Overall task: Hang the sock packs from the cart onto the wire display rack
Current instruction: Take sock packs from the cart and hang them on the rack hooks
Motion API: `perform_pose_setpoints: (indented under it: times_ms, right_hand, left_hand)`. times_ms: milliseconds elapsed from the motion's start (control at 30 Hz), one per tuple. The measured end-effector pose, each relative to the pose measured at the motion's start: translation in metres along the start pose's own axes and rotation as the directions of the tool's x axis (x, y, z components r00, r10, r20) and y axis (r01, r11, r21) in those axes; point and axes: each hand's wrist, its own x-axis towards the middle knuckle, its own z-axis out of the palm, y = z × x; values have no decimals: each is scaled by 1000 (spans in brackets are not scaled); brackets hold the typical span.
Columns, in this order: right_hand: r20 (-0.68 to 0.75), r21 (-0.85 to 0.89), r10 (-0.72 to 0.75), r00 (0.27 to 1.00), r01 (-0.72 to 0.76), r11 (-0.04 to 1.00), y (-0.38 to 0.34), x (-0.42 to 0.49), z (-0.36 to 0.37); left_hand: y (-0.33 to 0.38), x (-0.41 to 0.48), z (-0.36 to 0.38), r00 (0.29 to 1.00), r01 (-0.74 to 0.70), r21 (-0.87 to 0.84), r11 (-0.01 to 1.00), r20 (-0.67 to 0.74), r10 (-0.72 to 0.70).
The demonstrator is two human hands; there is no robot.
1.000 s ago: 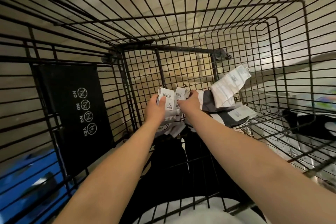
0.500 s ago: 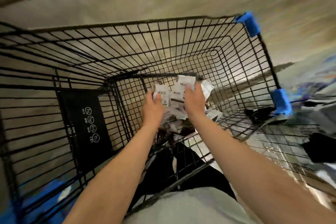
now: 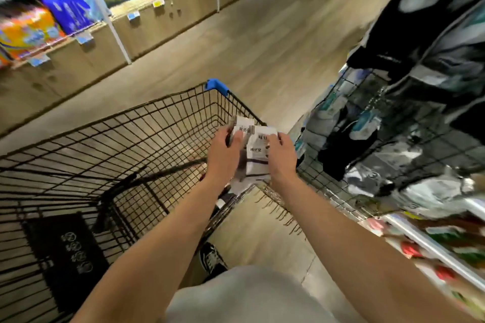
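A bundle of sock packs (image 3: pixel 256 155), white card labels with grey and dark striped socks, is held between both hands above the right rim of the black wire cart (image 3: pixel 147 123). My left hand (image 3: pixel 225 152) grips the bundle's left side, thumb over the top cards. My right hand (image 3: pixel 280 157) grips its right side. The wire display rack (image 3: pixel 393 139) stands just to the right, hung with dark and pale sock packs, blurred. Bare metal hooks (image 3: pixel 278 204) stick out below my right wrist.
Blue corner guard (image 3: pixel 216 85) tops the cart's far corner. A black warning plate (image 3: pixel 65 254) hangs inside the cart at lower left. Shelves with coloured packages (image 3: pixel 52 18) line the left side of the aisle. Shelf of goods (image 3: pixel 433 254) at lower right. My shoe (image 3: pixel 211 259) is on the floor.
Both hands have lifted the bundle of sock packs up out of the cart's bottom to rim height and toward the right. The view has swung up from the cart to the aisle and rack.
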Motion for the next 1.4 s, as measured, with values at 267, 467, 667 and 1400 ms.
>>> perform_pose_setpoints:
  times_ms: [267, 467, 667, 1400]
  right_hand:
    - [-136, 103, 2, 991, 12, 995, 30, -23, -132]
    - [-45, 71, 80, 996, -76, 995, 62, -26, -183]
    - [-68, 27, 219, 973, -218, 976, 131, -4, -197]
    - [-330, 37, -65, 942, 82, 996, 327, 203, -138]
  left_hand:
    - [27, -77, 103, 986, -70, 109, 992, 160, 52]
    - [20, -111, 147, 971, -5, 168, 986, 237, -36]
    - [-35, -102, 170, 945, 10, 261, 965, 313, -94]
    - [-255, 42, 348, 906, -177, -82, 981, 376, 195]
